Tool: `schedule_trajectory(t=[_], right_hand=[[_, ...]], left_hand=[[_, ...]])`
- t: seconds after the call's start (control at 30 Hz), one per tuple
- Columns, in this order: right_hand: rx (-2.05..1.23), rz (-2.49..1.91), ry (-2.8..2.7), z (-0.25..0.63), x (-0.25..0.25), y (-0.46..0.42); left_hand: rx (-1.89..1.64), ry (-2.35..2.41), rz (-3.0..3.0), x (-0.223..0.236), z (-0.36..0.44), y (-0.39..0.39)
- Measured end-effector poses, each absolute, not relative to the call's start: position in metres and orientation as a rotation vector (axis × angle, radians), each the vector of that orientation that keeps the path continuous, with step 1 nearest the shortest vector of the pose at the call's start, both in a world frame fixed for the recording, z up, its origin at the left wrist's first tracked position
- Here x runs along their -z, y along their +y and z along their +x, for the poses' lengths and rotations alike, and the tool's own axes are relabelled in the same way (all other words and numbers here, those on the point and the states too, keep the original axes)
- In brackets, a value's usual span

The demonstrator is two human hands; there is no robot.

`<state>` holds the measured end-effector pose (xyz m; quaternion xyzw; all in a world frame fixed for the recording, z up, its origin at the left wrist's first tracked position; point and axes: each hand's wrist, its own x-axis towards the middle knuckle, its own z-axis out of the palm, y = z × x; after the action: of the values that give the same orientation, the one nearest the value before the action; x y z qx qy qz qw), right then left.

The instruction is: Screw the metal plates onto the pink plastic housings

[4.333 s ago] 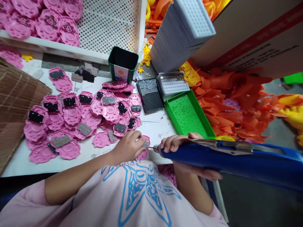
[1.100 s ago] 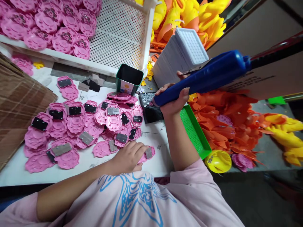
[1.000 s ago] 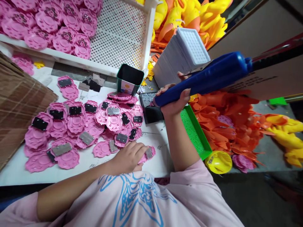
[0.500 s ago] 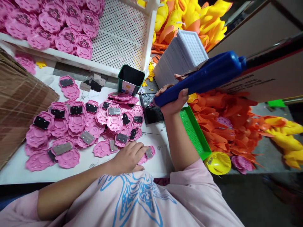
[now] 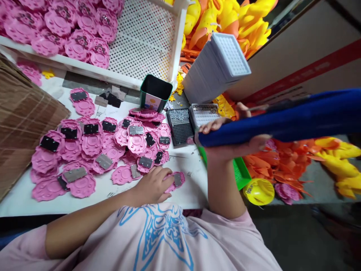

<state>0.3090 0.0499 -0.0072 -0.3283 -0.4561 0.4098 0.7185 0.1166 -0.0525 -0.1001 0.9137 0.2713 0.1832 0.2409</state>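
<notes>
My right hand [image 5: 225, 141] is wrapped round a blue electric screwdriver [image 5: 270, 122]. The tool lies nearly level, its tip pointing left and standing just right of a black tray of small screws [image 5: 179, 126]. Low in the view, my left hand [image 5: 152, 184] rests with bent fingers on a pink plastic piece [image 5: 177, 180], holding its left end against the table. That piece carries a grey metal plate, and my fingers cover part of it. Beyond my left hand lies a loose heap of similar pink pieces [image 5: 91, 145] with black or grey plates.
A white perforated crate [image 5: 143, 37] of pink pieces stands at the back. A green-edged black cup [image 5: 156, 92], a stack of white trays [image 5: 208, 69] and a green tray [image 5: 241, 173] surround the screws. Cardboard boxes [image 5: 25, 128] flank both sides; orange pieces [image 5: 270, 165] lie right.
My right hand and the screwdriver have moved right and slightly toward me, uncovering more of the screw tray and a white tray beside it. My left hand stays on the pink piece.
</notes>
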Motion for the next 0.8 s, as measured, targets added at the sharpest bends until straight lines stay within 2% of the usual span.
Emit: schedule_trajectory(t=[0.27, 0.8], right_hand=[[-1.001, -0.715, -1.049, 0.312, 0.022, -0.032], [-0.974, -0.801, -1.109, 0.306, 0.037, -0.046]], left_hand=[[-0.503, 0.714, 2.533, 0.102, 0.118, -0.051], [-0.447, 0.728, 2.564, 0.096, 0.118, -0.051]])
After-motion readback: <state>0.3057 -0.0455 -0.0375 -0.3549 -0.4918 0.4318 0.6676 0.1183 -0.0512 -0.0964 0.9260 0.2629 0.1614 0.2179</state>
